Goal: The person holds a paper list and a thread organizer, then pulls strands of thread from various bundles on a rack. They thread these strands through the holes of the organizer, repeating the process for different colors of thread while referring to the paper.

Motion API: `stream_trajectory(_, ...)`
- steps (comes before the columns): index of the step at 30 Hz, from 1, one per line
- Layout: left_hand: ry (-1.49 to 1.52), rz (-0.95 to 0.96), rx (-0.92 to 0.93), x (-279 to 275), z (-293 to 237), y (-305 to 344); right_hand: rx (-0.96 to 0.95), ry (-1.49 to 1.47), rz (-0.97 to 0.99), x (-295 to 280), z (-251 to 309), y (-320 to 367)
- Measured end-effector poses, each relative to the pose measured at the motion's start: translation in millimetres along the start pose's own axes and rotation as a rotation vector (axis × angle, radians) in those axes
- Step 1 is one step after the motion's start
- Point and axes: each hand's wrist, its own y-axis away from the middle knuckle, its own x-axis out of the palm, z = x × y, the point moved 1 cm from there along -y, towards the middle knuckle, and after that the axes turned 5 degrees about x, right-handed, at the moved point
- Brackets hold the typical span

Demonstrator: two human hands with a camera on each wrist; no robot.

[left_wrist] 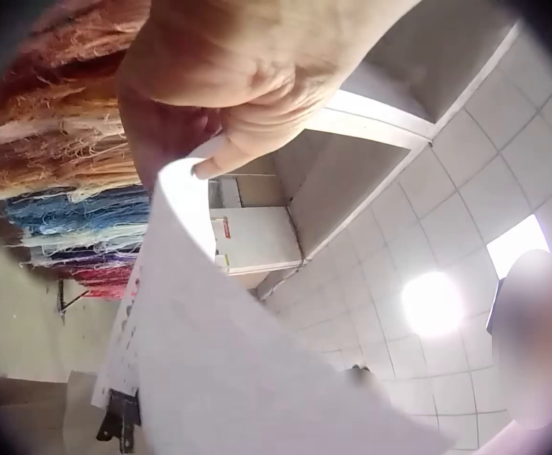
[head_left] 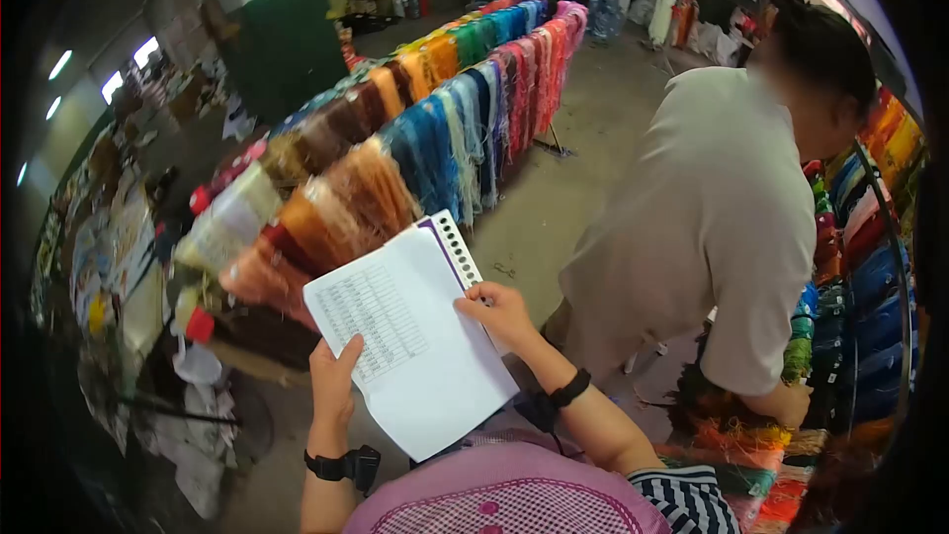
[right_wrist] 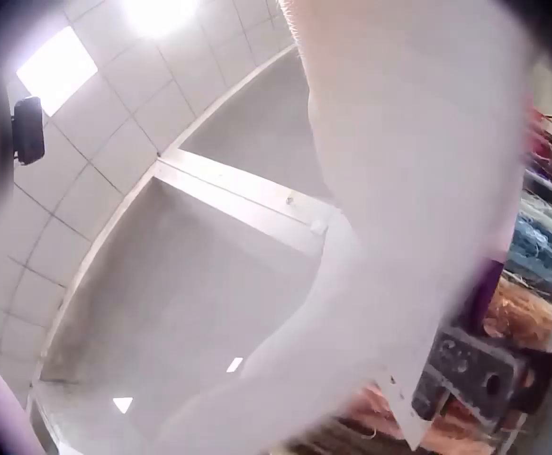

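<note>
A stack of white paper [head_left: 450, 371] with a printed table lies tilted before the person's chest. At its left edge the left hand [head_left: 334, 381] grips it, thumb on top and the other fingers hidden beneath. In the left wrist view that hand [left_wrist: 238, 76] holds the paper [left_wrist: 257, 370], which bends into a curve. A white strip with a row of dark holes [head_left: 457, 249] and a purple band sticks out at the upper right. The right hand [head_left: 502, 316] pinches the papers beside this strip. The right wrist view is mostly pale and blurred.
Long racks of coloured yarn hanks [head_left: 425, 129] stand ahead and to the left. Close on the right, a person in a light shirt [head_left: 712, 227] bends over more yarn [head_left: 751, 445]. A green and white pillar [head_left: 272, 40] rises behind the racks. Concrete floor [head_left: 603, 138] runs between.
</note>
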Motion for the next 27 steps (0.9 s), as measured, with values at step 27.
stream_trajectory(27,-0.082,0.710,0.356,534.6,102.0,-648.7,-0.139,-0.005,-1.084,-387.6,75.1,-501.3)
